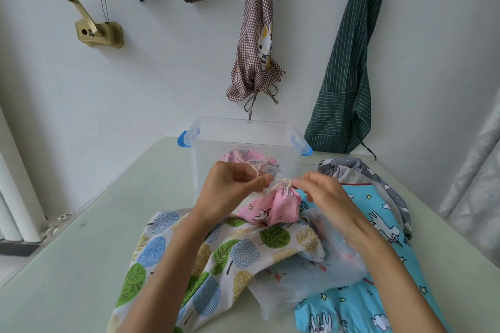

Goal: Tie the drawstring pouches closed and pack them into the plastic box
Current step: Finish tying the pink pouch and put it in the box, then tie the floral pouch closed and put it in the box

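Two bare hands work a white cord [280, 182] at the gathered neck of a pink pouch [273, 207], which stands on a heap of printed fabric on a pale green table [94, 224]. The left hand [232, 186] pinches one end of the cord between thumb and fingertips; the right hand [322, 193] pinches the other end just across the neck, so the knot sits between the two grips and the pouch body hangs directly below them.

Just beyond the hands stands the clear plastic box [243, 138] with blue latches, open at the top; a second pink pouch, already tied, lies inside it [249, 161].

Beneath the wrists lie a tree-print fabric [230, 249], a pale translucent bag [305, 273] and a blue rabbit-print fabric [378, 213]; a grey pouch [349, 170] rests past the right hand.

The pouch looks soft and light, likely to slump and fold wherever it is pressed, with nothing fragile about it. The thin cord appears the only firm purchase: it probably slips unless pinched close to the neck. For the lift into the box, the cinched neck just under the knot seems the best hold, since the loose body would sag away from the fingers.
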Motion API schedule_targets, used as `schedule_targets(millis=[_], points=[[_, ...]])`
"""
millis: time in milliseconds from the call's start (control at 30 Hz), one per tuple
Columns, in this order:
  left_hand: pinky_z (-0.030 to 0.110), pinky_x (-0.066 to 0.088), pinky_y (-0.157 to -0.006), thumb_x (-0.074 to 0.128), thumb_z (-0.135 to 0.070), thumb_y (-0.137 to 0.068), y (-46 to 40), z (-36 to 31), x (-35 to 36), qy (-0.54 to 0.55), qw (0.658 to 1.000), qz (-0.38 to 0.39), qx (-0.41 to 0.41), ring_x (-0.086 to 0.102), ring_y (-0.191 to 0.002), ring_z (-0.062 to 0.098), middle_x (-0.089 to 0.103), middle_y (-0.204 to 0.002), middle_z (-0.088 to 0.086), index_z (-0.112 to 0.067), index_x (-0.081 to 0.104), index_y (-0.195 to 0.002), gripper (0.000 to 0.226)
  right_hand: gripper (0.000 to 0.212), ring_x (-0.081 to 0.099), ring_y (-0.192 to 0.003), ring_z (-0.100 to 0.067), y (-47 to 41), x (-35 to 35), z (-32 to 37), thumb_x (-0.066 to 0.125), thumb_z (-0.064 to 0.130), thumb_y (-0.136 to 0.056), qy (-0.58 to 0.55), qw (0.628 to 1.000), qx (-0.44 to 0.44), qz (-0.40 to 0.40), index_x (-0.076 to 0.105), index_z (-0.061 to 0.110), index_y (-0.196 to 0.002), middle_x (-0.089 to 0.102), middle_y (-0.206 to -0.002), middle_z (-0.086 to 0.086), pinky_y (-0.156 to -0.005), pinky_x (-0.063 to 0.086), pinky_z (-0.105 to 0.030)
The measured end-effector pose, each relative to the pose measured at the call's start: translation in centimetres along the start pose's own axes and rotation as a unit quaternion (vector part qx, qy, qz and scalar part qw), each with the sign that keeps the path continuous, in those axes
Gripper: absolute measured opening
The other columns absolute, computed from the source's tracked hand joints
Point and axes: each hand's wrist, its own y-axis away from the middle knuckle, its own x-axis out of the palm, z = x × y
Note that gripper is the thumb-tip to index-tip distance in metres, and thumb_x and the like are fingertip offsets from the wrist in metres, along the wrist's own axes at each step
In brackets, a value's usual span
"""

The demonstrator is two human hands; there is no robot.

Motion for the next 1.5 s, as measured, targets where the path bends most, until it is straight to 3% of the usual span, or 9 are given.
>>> schedule_targets(millis=[133,267,433,600,733,967,1033,1133,1500], points=[[0.011,0.046,-0.056,0.077,-0.029,-0.075,0.1,0.1,-0.8,-0.063,0.996,0.025,-0.058,0.066,-0.063,0.009,0.073,-0.071,0.008,-0.005,0.072,-0.073,0.025,0.038,0.061,-0.087,-0.006,-0.4,-0.2,-0.2,0.074,0.042,-0.074,0.047,0.998,-0.014,0.048,0.052,0.013,-0.084,0.065,-0.088,0.003,-0.081,0.044,-0.029],[0.023,0.053,-0.083,0.083,-0.021,-0.068,-0.6,1.0,-2.4,-0.141,0.977,0.104,-0.12,0.066,-0.092,0.015,0.07,-0.097,-0.001,-0.015,0.067,-0.095,0.032,0.03,0.058,-0.078,-0.018,-2.5,-1.4,0.9,0.074,0.014,-0.077,0.034,0.998,0.0,0.044,0.046,0.015,-0.087,0.062,-0.092,-0.009,-0.075,0.055,-0.043],[0.035,0.045,-0.101,0.081,-0.03,-0.071,-3.0,0.8,-1.6,-0.314,0.931,0.172,-0.073,0.058,-0.109,0.014,0.063,-0.12,-0.001,-0.014,0.061,-0.121,0.056,0.045,0.069,-0.091,-0.019,-4.4,-2.8,4.9,0.07,0.001,-0.079,-0.051,0.996,-0.028,0.068,0.056,0.025,-0.114,0.066,-0.106,-0.013,-0.069,0.057,-0.021],[0.02,0.052,-0.063,0.069,-0.026,-0.083,-6.3,-4.6,-2.7,-0.317,0.946,0.061,-0.036,0.064,-0.073,0.015,0.073,-0.097,0.003,-0.01,0.071,-0.1,0.023,0.019,0.068,-0.082,-0.012,-7.1,-4.7,8.2,0.066,-0.003,-0.081,-0.166,0.984,-0.055,-0.035,0.068,0.01,-0.095,0.067,-0.098,-0.009,-0.067,0.056,-0.015],[0.03,0.058,-0.072,0.082,-0.029,-0.07,-9.7,-8.9,-4.9,-0.262,0.96,-0.082,-0.051,0.067,-0.069,0.018,0.071,-0.081,0.0,-0.016,0.076,-0.094,0.028,0.014,0.067,-0.085,-0.01,-9.6,-4.4,9.0,0.064,0.003,-0.085,-0.181,0.965,-0.129,-0.136,0.067,0.016,-0.089,0.068,-0.092,-0.001,-0.074,0.055,-0.016],[0.025,0.043,-0.071,0.071,-0.026,-0.08,-13.4,-7.6,-5.1,-0.327,0.909,-0.259,0.019,0.066,-0.092,0.024,0.074,-0.097,0.003,-0.024,0.076,-0.094,0.015,0.022,0.055,-0.078,-0.001,-13.7,0.1,4.9,0.045,0.017,-0.098,0.187,0.911,-0.296,-0.22,0.058,0.013,-0.116,0.054,-0.112,0.001,-0.071,0.054,-0.02],[0.028,0.046,-0.081,0.063,-0.021,-0.087,-13.9,-5.0,-4.7,-0.356,0.921,-0.156,-0.029,0.064,-0.102,0.025,0.07,-0.114,0.005,-0.024,0.072,-0.106,0.021,0.032,0.058,-0.099,-0.017,-14.6,1.2,2.7,0.033,0.023,-0.101,0.301,0.925,-0.195,-0.123,0.054,0.014,-0.124,0.05,-0.126,-0.004,-0.09,0.051,-0.036],[0.031,0.043,-0.093,0.048,-0.008,-0.092,-13.6,-1.1,-4.3,-0.441,0.891,0.055,-0.098,0.055,-0.117,0.025,0.056,-0.135,0.005,-0.024,0.063,-0.122,0.037,0.041,0.041,-0.129,-0.024,-15.3,1.7,0.3,0.024,0.026,-0.101,0.402,0.915,-0.04,0.008,0.059,0.02,-0.121,0.048,-0.137,-0.002,-0.114,0.013,-0.049],[0.025,0.042,-0.086,0.049,-0.013,-0.093,-7.7,-1.7,-4.5,-0.433,0.9,0.048,-0.011,0.054,-0.119,0.012,0.061,-0.128,-0.006,-0.028,0.064,-0.116,0.032,0.026,0.042,-0.125,-0.014,-10.7,0.9,0.7,0.05,0.019,-0.094,0.31,0.939,-0.144,-0.043,0.06,0.026,-0.117,0.056,-0.128,0.007,-0.108,0.023,-0.034]])
